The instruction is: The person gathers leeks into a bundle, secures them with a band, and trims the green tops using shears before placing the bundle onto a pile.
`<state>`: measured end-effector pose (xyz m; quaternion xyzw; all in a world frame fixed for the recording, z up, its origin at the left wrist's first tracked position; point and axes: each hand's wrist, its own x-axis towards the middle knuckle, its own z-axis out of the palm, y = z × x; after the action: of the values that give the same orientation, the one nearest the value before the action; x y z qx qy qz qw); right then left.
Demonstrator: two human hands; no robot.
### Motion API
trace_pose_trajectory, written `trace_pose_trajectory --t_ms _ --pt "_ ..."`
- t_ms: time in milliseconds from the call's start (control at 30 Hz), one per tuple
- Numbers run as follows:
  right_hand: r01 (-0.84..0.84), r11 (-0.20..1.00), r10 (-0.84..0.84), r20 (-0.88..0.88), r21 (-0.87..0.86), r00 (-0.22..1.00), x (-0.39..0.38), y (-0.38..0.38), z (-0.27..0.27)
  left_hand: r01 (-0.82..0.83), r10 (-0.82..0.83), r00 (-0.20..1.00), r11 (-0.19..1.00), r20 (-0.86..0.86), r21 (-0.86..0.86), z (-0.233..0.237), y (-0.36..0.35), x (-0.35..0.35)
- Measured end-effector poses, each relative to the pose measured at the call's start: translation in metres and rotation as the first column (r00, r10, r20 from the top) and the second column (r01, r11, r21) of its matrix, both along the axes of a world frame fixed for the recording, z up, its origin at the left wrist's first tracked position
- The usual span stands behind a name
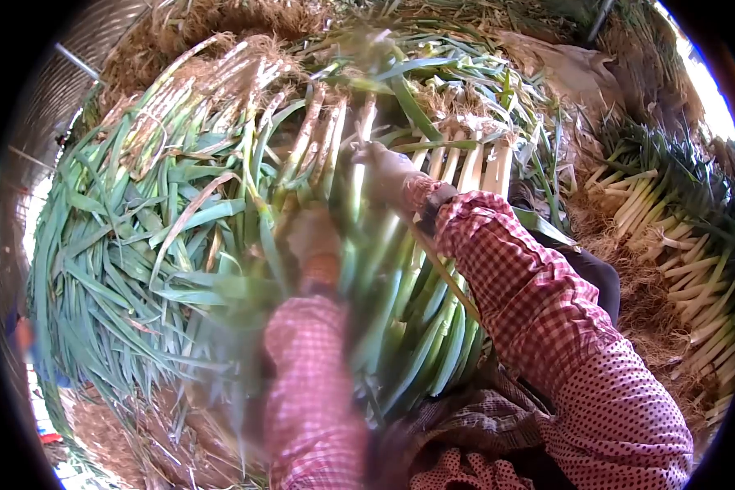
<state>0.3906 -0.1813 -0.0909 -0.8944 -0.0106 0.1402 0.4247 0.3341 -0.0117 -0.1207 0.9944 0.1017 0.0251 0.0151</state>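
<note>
My right hand (388,173) is closed at the upper stem of a leek (358,184), near its root end. A long yellowed leaf (445,273) hangs below my right wrist. My left hand (313,233) is smeared by motion over the green part of the leeks, left of my right hand; its fingers cannot be made out. Right of my hands lies a row of cleaner leeks (469,167), their white stems side by side and their roots pointing away from me. Untrimmed leeks (167,122) with brown, dry outer skin are piled to the left.
Green leek leaves (114,269) spread over the left side. At the far right, more white-stemmed leeks (678,253) are stacked beside a heap of brown roots and peelings (629,282). Brown sheeting (559,69) lies at the back. A bundled cloth (482,416) is at my lap.
</note>
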Motion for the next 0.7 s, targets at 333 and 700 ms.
trace_pose_trajectory --t_ms 333,700 --pt "-0.399 0.866 0.399 0.064 0.303 0.915 -0.196 -0.056 0.027 0.091 -0.217 0.976 0.428 -0.005 -0.899 -0.056 0.104 -0.017" --pt "-0.212 0.975 0.216 -0.051 0.071 0.975 -0.112 0.002 0.003 0.231 -0.249 0.966 0.714 0.068 -0.661 -0.11 0.128 -0.027"
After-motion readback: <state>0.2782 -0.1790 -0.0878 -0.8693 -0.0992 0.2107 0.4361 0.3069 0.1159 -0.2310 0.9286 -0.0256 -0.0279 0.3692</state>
